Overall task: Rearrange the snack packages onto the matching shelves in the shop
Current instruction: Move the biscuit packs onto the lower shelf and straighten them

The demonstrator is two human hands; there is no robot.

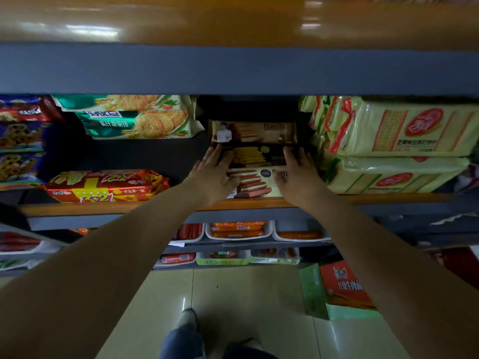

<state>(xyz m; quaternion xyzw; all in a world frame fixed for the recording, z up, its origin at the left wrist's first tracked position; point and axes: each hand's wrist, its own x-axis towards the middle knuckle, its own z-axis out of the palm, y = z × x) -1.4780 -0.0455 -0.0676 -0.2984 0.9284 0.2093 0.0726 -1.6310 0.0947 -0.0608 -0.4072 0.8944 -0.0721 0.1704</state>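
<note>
On the shelf (155, 207), left to right: we pass the red biscuit pack (106, 186), then our left hand (213, 174) and right hand (298, 174), both with an unclenched grip, palms flat against the brown biscuit boxes (255, 156), apparently squaring that stack beside the yellow cracker packs (396, 130).

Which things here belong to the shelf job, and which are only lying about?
Job:
- left hand
- right hand
- biscuit boxes under both hands
- shelf

Lying about:
- sausage trays below
- carton on the floor
- green biscuit packs
- yellow cracker packs
</note>
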